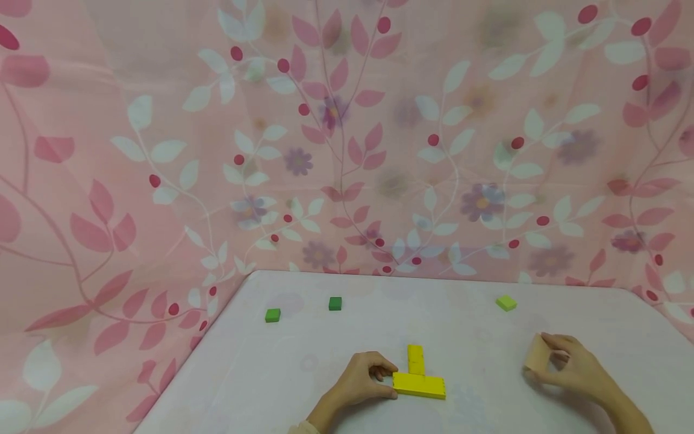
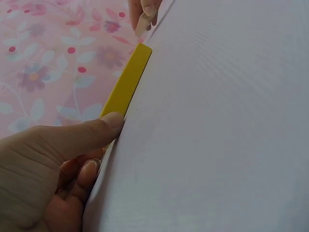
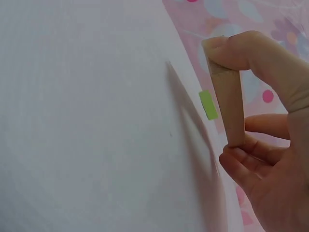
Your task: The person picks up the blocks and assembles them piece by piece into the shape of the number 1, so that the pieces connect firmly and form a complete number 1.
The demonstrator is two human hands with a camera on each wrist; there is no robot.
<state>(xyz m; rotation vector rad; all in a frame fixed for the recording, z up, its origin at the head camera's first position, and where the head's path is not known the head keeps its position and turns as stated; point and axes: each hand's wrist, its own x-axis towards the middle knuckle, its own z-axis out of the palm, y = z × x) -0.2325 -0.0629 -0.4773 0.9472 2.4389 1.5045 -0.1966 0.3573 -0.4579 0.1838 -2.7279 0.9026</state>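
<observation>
While both hands grip low in the frame, it's the long yellow block that catches the eye: bright, flat-sided, lying crosswise at lower centre. Right behind it a second yellow block points up the frame, the pair making an upside-down T! And at lower right, a plain tan block, matt and slab-like. Count them: two yellow, one tan, two green, one lime. The mid-green block and the dark green block sit left of centre, the lime block to the right, all on the white tabletop. Now the left hand, a narrow pinch on the long yellow block's left end. The right hand spreads wider, clasping the tan block end to end; whether that block touches the tabletop is hard to say.
</observation>
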